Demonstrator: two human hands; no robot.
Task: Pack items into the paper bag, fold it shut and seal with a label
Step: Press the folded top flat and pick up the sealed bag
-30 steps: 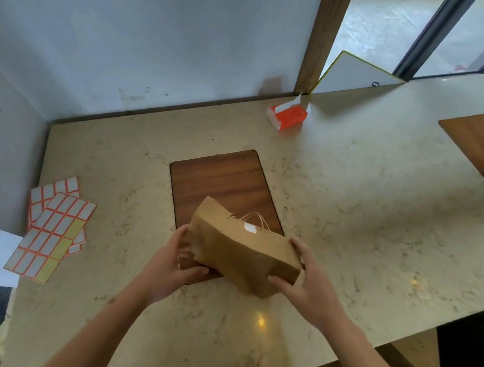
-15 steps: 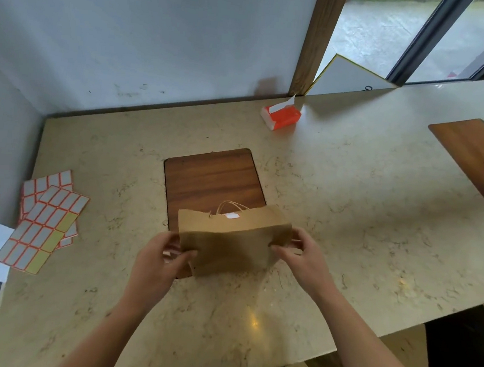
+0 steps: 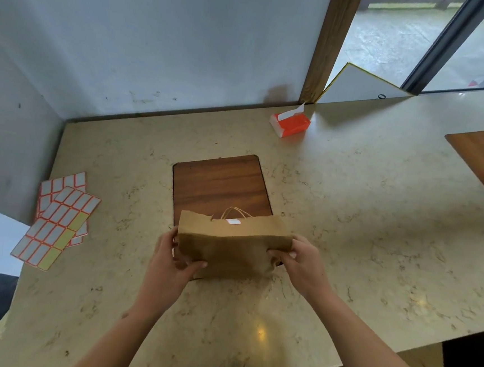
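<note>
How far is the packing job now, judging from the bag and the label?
Done, it seems: the paper bag is folded shut, with a white label on the fold near its handles. In hand: the left hand and right hand grip its two ends over the wooden board. Left: probably only to set it down. The contents are hidden.

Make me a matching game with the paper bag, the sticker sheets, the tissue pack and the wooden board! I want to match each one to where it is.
Things:
1. paper bag
2. label sheets
3. tissue pack
4. wooden board

Places:
A. far side of the table, near the wall
B. held between both hands
C. left edge of the table
D. flat in the middle of the table, behind the bag

Pairs: 1-B, 2-C, 3-A, 4-D
</note>
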